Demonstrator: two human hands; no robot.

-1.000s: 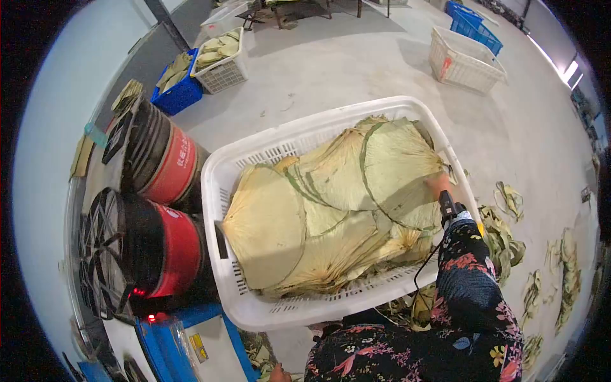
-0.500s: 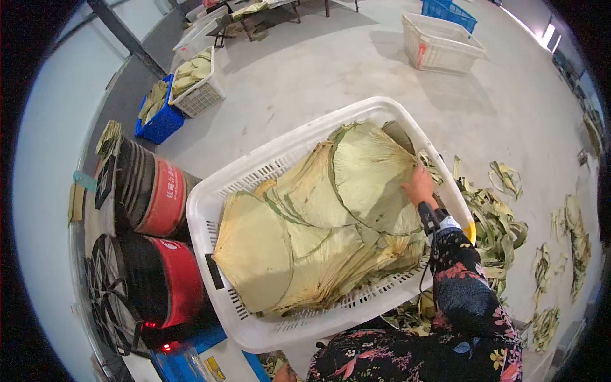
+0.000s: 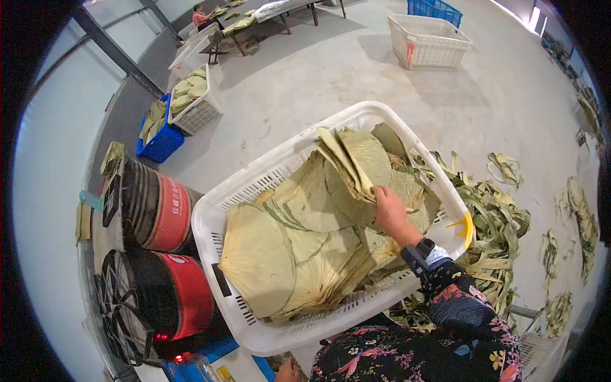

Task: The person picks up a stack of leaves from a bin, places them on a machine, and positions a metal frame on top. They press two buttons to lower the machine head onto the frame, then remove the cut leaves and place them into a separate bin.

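My right hand (image 3: 391, 213) is closed on the narrow end of a bundle of dried leaves (image 3: 354, 167), pale green and folded into layers. It holds the bundle tilted up over a white plastic basket (image 3: 205, 219). Inside the basket lie more large fan-shaped dried leaves (image 3: 258, 258), stacked flat and overlapping. Only a small part of my left hand (image 3: 287, 370) shows at the bottom edge, beside the basket's near side; its fingers are mostly hidden.
Two black-and-red drums (image 3: 184, 296) stand left of the basket. Leaf strips (image 3: 496, 235) lie heaped on the floor at right. Beyond are a blue crate (image 3: 162, 143), a white crate (image 3: 200, 114) with leaves, another white crate (image 3: 433, 48), a table, and a seated person (image 3: 200, 16).
My right hand has moved left and lifted a bundle of leaves from the basket's right part, tilting it upright. The view has shifted slightly.
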